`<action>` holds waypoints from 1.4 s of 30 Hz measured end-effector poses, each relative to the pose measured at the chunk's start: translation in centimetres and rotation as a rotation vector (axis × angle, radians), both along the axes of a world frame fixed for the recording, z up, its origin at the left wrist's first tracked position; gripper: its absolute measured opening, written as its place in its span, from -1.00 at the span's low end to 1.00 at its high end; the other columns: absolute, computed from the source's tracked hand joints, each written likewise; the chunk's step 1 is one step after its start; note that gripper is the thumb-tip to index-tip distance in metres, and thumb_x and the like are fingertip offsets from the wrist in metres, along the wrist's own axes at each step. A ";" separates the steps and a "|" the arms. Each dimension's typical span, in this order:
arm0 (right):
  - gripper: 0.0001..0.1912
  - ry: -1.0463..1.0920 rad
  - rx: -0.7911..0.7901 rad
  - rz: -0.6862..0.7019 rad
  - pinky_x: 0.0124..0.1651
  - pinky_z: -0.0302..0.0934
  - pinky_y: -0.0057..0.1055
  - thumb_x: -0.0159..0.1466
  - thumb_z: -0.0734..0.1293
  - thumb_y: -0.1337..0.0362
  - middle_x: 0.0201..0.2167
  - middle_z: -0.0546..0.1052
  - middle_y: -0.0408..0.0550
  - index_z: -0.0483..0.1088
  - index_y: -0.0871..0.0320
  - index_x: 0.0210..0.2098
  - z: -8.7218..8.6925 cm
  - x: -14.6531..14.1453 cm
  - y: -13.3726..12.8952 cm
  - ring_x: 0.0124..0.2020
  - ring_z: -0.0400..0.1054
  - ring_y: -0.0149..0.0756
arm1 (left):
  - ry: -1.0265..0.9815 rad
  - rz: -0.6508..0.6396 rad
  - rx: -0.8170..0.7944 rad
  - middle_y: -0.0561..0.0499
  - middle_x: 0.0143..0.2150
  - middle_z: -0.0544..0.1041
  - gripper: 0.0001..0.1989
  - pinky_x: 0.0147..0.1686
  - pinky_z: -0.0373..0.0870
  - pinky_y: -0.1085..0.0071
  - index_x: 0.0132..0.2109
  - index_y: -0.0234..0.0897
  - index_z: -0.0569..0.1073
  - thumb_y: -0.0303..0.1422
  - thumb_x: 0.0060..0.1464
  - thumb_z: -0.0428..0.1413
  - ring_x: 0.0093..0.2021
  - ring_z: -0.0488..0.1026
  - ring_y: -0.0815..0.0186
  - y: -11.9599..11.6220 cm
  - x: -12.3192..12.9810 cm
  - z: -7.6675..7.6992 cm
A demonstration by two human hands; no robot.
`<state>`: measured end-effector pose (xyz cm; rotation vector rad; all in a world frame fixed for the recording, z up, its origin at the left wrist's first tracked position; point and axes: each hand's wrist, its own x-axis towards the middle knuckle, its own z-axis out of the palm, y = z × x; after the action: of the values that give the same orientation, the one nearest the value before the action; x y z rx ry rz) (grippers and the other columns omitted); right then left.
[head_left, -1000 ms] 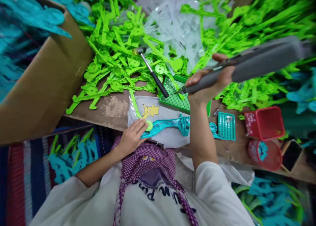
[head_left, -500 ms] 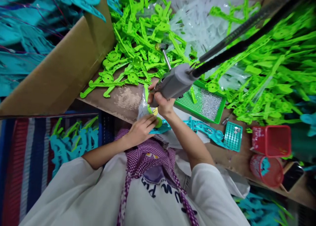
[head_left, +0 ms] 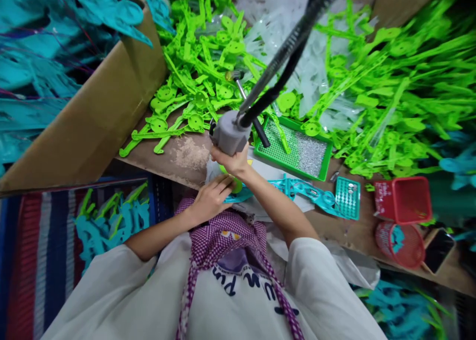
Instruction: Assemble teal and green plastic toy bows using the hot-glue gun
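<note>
My right hand (head_left: 233,162) is closed around a grey power screwdriver (head_left: 231,134), held upright with a dark cable and spring running up from its top. The screwdriver's tip is hidden behind the hand. Close by on the left, my left hand (head_left: 212,196) presses with its fingers together on a green plastic piece (head_left: 235,185), which lies on a long teal plastic part (head_left: 273,185). The teal part stretches to the right beneath my right forearm. Part of the green piece is covered by my hands.
A green tray (head_left: 327,162) holds small metal screws. A teal basket (head_left: 347,198), red containers (head_left: 412,198) and a phone (head_left: 439,249) are at right. Green parts (head_left: 201,67) pile up behind, with a hammer (head_left: 241,89) among them. A cardboard box (head_left: 92,97) stands left.
My right hand has tipped the screwdriver more upright and moved it slightly left, and its cable has swung left. My left hand stays on the green piece.
</note>
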<state>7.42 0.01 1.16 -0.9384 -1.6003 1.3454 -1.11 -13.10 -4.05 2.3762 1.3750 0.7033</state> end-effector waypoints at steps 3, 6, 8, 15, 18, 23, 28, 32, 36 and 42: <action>-0.46 0.212 0.001 -0.179 -0.65 0.15 -0.39 0.07 0.33 -0.31 -0.69 0.31 -0.27 0.34 0.05 -0.41 2.4 2.0 1.4 -0.72 0.21 -0.41 | 0.032 -0.039 0.030 -0.25 0.19 0.51 -0.51 0.17 0.44 0.09 0.18 -0.36 0.45 -0.15 0.22 0.20 0.23 0.42 0.02 0.4 -0.6 0.5; -0.42 0.298 0.225 -0.475 -0.67 0.11 -0.38 0.14 0.18 -0.39 -0.72 0.22 -0.31 0.34 -0.01 -0.32 4.1 6.0 4.3 -0.76 0.18 -0.40 | 0.040 -0.109 0.037 -0.21 0.12 0.56 -0.51 0.14 0.38 0.09 0.12 -0.32 0.50 -0.04 0.24 0.13 0.13 0.47 0.06 1.9 -1.2 1.2; -0.44 0.200 0.332 -0.639 -0.64 0.13 -0.37 0.20 0.14 -0.36 -0.70 0.23 -0.29 0.36 -0.01 -0.32 4.0 8.7 6.7 -0.74 0.21 -0.39 | 0.048 -0.118 -0.010 -0.15 0.03 0.60 -0.62 0.12 0.30 0.10 0.06 -0.25 0.54 -0.10 0.31 0.08 0.07 0.48 0.11 3.6 -1.1 1.6; -0.48 0.029 0.239 -0.564 -0.49 0.27 -0.33 0.22 0.26 -0.29 -0.65 0.36 -0.23 0.43 0.05 -0.31 -0.1 12.1 11.0 -0.59 0.35 -0.36 | 0.048 -0.254 -0.379 -0.01 -0.18 0.66 -0.76 0.05 0.13 0.14 -0.22 -0.19 0.62 -0.18 0.29 0.13 -0.02 0.48 0.14 9.4 0.0 2.6; -0.49 0.019 0.258 -0.553 -0.45 0.32 -0.30 0.22 0.27 -0.27 -0.61 0.40 -0.20 0.44 0.05 -0.29 -0.7 12.0 11.5 -0.53 0.40 -0.33 | 0.031 -0.237 -0.449 0.01 -0.22 0.67 -0.77 0.00 0.12 0.17 -0.27 -0.18 0.63 -0.19 0.26 0.15 -0.04 0.49 0.14 10.2 0.2 2.8; -0.44 0.030 0.298 -0.560 -0.45 0.35 -0.26 0.24 0.22 -0.31 -0.55 0.42 -0.17 0.44 0.05 -0.25 -1.4 12.1 12.2 -0.52 0.43 -0.31 | -0.006 -0.223 -0.467 -0.01 -0.25 0.67 -0.79 -0.04 0.13 0.20 -0.30 -0.21 0.62 -0.22 0.22 0.18 -0.08 0.50 0.16 10.4 0.3 2.8; -0.43 0.041 0.276 -0.533 -0.46 0.35 -0.26 0.21 0.25 -0.32 -0.56 0.42 -0.16 0.45 0.06 -0.24 -1.8 11.8 12.3 -0.53 0.42 -0.30 | -0.006 -0.209 -0.491 0.02 -0.26 0.67 -0.84 -0.03 0.12 0.20 -0.31 -0.19 0.62 -0.25 0.20 0.22 -0.09 0.51 0.18 10.6 0.5 2.9; -0.36 0.062 0.253 -0.593 -0.46 0.34 -0.29 0.22 0.19 -0.36 -0.59 0.39 -0.19 0.45 0.05 -0.13 -0.8 11.8 12.1 -0.55 0.43 -0.31 | -0.018 -0.221 -0.469 -0.01 -0.24 0.68 -0.78 -0.03 0.13 0.19 -0.29 -0.19 0.63 -0.20 0.23 0.18 -0.09 0.51 0.17 10.6 0.4 3.0; -0.31 0.186 0.297 -0.695 -0.57 0.23 -0.36 0.19 0.16 -0.41 -0.66 0.25 -0.28 0.41 0.00 -0.05 2.6 12.9 10.4 -0.68 0.28 -0.37 | -0.021 -0.244 -0.469 -0.03 -0.21 0.68 -0.79 -0.04 0.14 0.21 -0.23 -0.17 0.65 -0.17 0.22 0.18 -0.07 0.51 0.16 10.7 0.3 2.7; -0.44 0.366 0.273 -0.460 -0.72 0.07 -0.36 0.16 0.20 -0.39 -0.74 0.17 -0.30 0.37 -0.08 -0.24 5.5 11.5 0.1 -0.79 0.12 -0.37 | -0.031 -0.221 -0.465 0.05 -0.18 0.67 -0.88 0.03 0.08 0.18 -0.22 -0.09 0.65 -0.23 0.20 0.22 -0.04 0.50 0.18 10.2 0.1 1.8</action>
<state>18.89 0.12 6.67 -0.7778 -1.1613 0.8892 -0.99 -2.95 -2.24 2.0871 1.0943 0.3153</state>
